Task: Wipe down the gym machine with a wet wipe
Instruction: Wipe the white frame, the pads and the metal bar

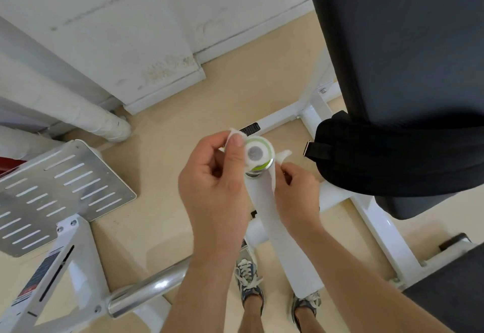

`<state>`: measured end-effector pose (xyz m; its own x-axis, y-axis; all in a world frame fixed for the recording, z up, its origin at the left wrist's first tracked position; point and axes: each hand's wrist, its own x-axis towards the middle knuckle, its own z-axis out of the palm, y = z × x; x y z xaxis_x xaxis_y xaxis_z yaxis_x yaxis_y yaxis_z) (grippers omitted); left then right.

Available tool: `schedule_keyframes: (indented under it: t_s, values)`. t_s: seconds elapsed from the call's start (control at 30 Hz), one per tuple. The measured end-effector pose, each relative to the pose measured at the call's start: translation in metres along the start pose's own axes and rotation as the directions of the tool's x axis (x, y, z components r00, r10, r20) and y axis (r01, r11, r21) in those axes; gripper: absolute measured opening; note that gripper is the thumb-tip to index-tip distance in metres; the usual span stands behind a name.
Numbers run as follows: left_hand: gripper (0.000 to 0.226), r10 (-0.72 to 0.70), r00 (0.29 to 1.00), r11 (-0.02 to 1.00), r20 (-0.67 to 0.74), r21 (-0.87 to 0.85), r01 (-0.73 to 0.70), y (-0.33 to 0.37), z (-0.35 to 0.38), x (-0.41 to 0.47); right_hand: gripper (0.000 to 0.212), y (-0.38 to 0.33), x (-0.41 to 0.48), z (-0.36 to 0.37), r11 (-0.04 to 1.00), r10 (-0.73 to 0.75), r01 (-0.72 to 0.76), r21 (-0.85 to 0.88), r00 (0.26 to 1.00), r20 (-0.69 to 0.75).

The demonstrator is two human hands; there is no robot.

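Note:
A white wet wipe (258, 153) is draped over the round end cap of a white machine arm (282, 233), whose green ring and grey centre show through the cloth. My left hand (217, 188) pinches the wipe's left end between thumb and fingers beside the cap. My right hand (296, 193) pinches the wipe's right end, which sticks up as a small tail just right of the cap. The two hands hold the wipe stretched across the cap from both sides.
The dark padded backrest (408, 44) and a black belt pad (387, 154) stand at the right. A slotted metal footplate (52, 191) is at the left, with a chrome bar (146, 290) below it. White frame tubes (379, 230) cross the beige floor. My sneakers (248, 280) are beneath.

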<state>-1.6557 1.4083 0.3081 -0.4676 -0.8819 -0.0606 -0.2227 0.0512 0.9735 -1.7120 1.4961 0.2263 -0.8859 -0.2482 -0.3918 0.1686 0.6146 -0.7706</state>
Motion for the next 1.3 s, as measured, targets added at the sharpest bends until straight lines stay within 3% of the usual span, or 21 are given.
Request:
schedule_keyframes:
  t_s: [0.13,0.27,0.33,0.37,0.43,0.57,0.73,0.9,0.97,1.07,1.13,1.3]
  values:
    - [0.015,0.133,0.986,0.976,0.103,0.159,-0.149,0.011,-0.004,0.007,0.047,-0.007,0.019,0.0,0.971,-0.093,0.085,-0.221,0.995,-0.027]
    - [0.019,-0.114,0.993,0.977,0.041,0.186,0.104,-0.029,-0.007,0.014,0.041,-0.021,0.032,-0.01,0.994,0.019,-0.021,0.111,1.0,0.017]
    - [0.026,-0.226,0.972,0.896,0.067,0.406,0.181,-0.06,-0.004,0.0,0.016,-0.028,0.03,-0.011,0.986,-0.008,-0.005,0.167,0.997,0.073]
    - [0.028,-0.265,0.96,0.848,0.093,0.497,0.186,-0.073,-0.004,-0.011,0.007,-0.03,0.029,-0.01,0.991,-0.02,0.007,0.137,0.995,0.094]
    - [0.025,-0.325,0.939,0.798,0.111,0.566,0.209,-0.088,-0.007,-0.029,0.015,-0.026,0.027,-0.005,0.999,-0.051,0.05,0.006,0.991,0.125]
    - [0.013,-0.292,0.955,0.856,0.056,0.461,0.235,-0.085,-0.012,-0.019,0.01,-0.004,0.022,-0.002,0.982,-0.094,0.107,-0.154,0.992,0.088]
    - [0.018,-0.138,0.972,0.908,0.192,0.417,0.046,-0.07,-0.006,0.003,0.007,0.039,-0.015,-0.019,0.963,-0.033,0.041,-0.265,0.999,0.037]
    - [0.016,-0.143,0.973,0.9,0.179,0.432,0.053,-0.076,-0.02,-0.022,0.023,0.049,-0.028,-0.023,0.907,-0.089,0.09,-0.41,0.996,0.024]
    - [0.016,0.0,0.972,0.875,0.236,0.47,-0.115,-0.072,-0.026,-0.041,0.028,0.054,-0.039,-0.031,0.877,-0.114,0.112,-0.467,0.993,0.023]
    - [0.026,0.135,0.84,0.792,0.526,0.453,-0.41,-0.072,-0.017,-0.068,0.026,0.061,-0.061,-0.036,0.887,-0.163,0.153,-0.435,0.986,0.014]
    - [0.034,0.112,0.795,0.756,0.596,0.468,-0.457,-0.077,-0.007,-0.073,0.023,0.067,-0.073,-0.029,0.884,-0.226,0.201,-0.423,0.974,-0.01]
    - [0.051,-0.003,0.786,0.664,0.618,0.589,-0.461,-0.108,-0.011,-0.079,0.032,0.083,-0.102,-0.015,0.895,-0.22,0.176,-0.409,0.974,-0.063]
